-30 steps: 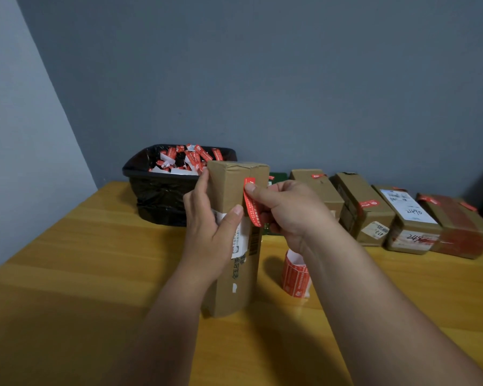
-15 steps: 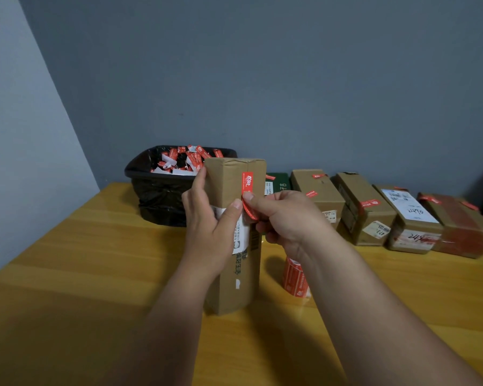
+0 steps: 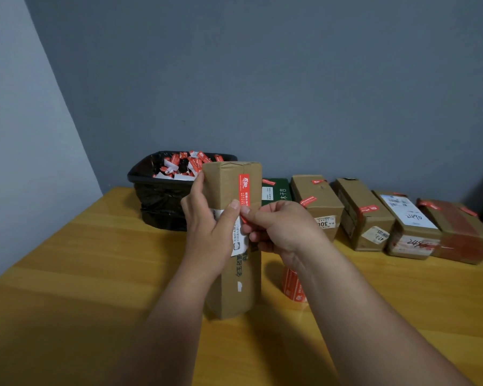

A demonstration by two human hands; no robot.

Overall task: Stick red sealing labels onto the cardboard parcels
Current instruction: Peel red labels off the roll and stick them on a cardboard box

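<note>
From your head camera, the tall cardboard parcel (image 3: 232,240) stands on end on the glossy yellow wooden table (image 3: 67,274), its kraft skin creased at the folded top. Your left hand (image 3: 207,232) wraps its near face, thumb pressed beside the red label (image 3: 244,190), a narrow glossy strip lying flat down the front. Your right hand (image 3: 279,229) pinches the strip's lower end (the tip itself is hidden behind your fingers). A red label roll (image 3: 292,285) sits half hidden under your right wrist. The black bin (image 3: 162,201) holds crumpled red-and-white scraps; the labelled boxes (image 3: 365,215) along the wall blur rightward.
</note>
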